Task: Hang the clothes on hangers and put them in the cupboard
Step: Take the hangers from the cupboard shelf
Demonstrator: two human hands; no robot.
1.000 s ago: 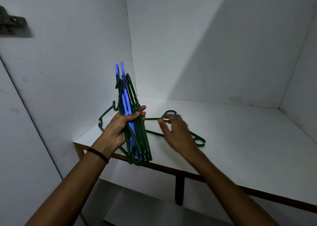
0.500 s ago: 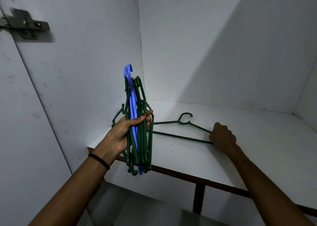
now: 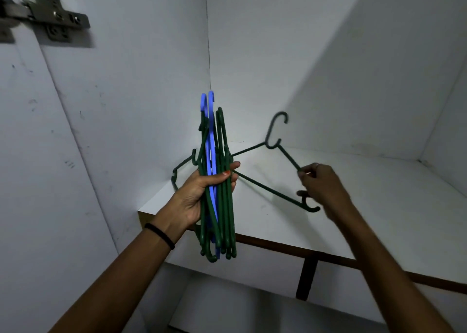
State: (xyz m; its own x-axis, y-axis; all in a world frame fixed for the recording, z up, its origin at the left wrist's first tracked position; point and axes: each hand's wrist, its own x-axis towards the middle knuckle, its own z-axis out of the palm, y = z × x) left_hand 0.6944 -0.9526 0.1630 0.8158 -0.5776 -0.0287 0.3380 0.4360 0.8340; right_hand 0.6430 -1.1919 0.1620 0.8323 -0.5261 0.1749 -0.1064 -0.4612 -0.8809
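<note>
Green hanger (image 3: 265, 186) pinched by right hand (image 3: 319, 184); left hand (image 3: 202, 193) grips hanger bundle (image 3: 217, 181).

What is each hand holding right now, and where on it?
Left hand grips the hanger bundle mid-length. Right hand pinches the single green hanger at its shoulder end.

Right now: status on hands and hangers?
Left hand grips hanger bundle, upright. Right hand pinches single green hanger, lifted off shelf. No clothes in view. Nothing in the way.

The right hand (image 3: 322, 184) now lifts the single green hanger (image 3: 274, 140) off the shelf (image 3: 366, 206); its hook points up.
</note>
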